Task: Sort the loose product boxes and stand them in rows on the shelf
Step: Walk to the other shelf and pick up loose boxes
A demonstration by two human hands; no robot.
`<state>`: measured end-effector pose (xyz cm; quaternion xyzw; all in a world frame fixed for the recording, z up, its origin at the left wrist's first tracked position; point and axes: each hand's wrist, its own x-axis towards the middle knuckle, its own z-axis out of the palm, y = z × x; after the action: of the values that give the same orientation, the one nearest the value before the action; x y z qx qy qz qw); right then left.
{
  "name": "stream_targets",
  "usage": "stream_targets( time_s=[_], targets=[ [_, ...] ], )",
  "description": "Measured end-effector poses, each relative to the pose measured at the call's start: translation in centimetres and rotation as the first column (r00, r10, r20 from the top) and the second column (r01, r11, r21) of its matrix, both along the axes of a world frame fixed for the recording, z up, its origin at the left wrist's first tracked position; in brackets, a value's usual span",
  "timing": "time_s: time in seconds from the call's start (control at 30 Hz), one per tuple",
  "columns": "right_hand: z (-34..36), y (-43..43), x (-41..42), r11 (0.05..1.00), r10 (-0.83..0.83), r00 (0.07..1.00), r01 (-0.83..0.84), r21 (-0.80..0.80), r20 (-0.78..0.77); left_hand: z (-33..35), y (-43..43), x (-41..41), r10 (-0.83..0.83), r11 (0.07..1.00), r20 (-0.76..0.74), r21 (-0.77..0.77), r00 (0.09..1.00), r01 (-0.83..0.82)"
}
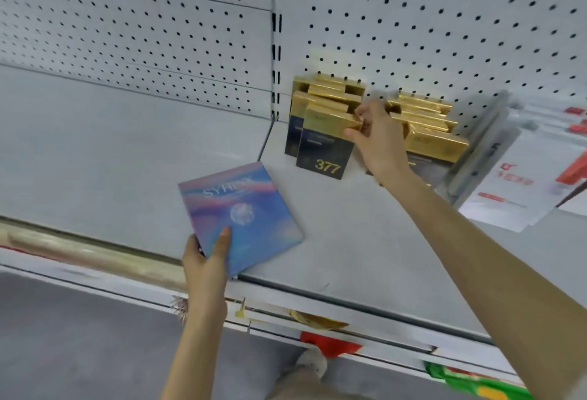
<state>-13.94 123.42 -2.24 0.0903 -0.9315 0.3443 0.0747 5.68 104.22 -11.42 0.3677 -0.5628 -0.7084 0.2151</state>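
A flat blue and pink box (244, 209) with a pale globe printed on it leans over the front of the white shelf (127, 158). My left hand (206, 256) grips its lower left corner, thumb on its face. At the back, gold-topped dark boxes stand in two rows against the pegboard. My right hand (376, 139) pinches the top right corner of the front box marked 377 (327, 148) in the left row (320, 104). The right row (425, 126) stands behind my right hand.
White pegboard (444, 18) backs the shelf. A grey upright divider (482, 145) stands to the right of the gold boxes, with white and red paper sheets (521, 183) beyond it. Red, yellow and green packs (330, 339) show on the shelf below. Grey floor lies at the bottom left.
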Motion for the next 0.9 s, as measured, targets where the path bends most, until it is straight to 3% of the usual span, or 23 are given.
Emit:
stream_targets(
  time_s=[0.43,0.6,0.67,0.8,0.9],
  targets=[
    [-1.8,-0.9,-1.0,0.999,-0.028,0.995,0.026,-0.021,-0.096,-0.2,0.0,0.0,0.015,0.999,-0.018,0.030,1.000,-0.014],
    [-0.5,0.3,1.6,0.979,-0.026,0.998,0.015,-0.206,-0.055,1.1,0.5,0.5,-0.070,0.997,-0.084,0.037,0.994,0.074],
    [0.0,1.3,4.0,0.968,0.008,1.000,-0.001,-0.249,0.024,2.0,1.5,0.0,-0.144,0.987,-0.116,0.053,0.983,0.151],
    [-0.3,4.7,7.5,0.912,0.157,0.887,0.038,-0.408,0.434,3.5,5.4,-2.3,-0.378,0.923,-0.178,0.008,0.909,0.385],
    [-0.8,9.1,9.0,0.849,0.168,0.831,0.151,-0.506,0.530,3.9,9.4,-4.0,-0.501,0.856,-0.201,0.025,0.842,0.516]
  ],
)
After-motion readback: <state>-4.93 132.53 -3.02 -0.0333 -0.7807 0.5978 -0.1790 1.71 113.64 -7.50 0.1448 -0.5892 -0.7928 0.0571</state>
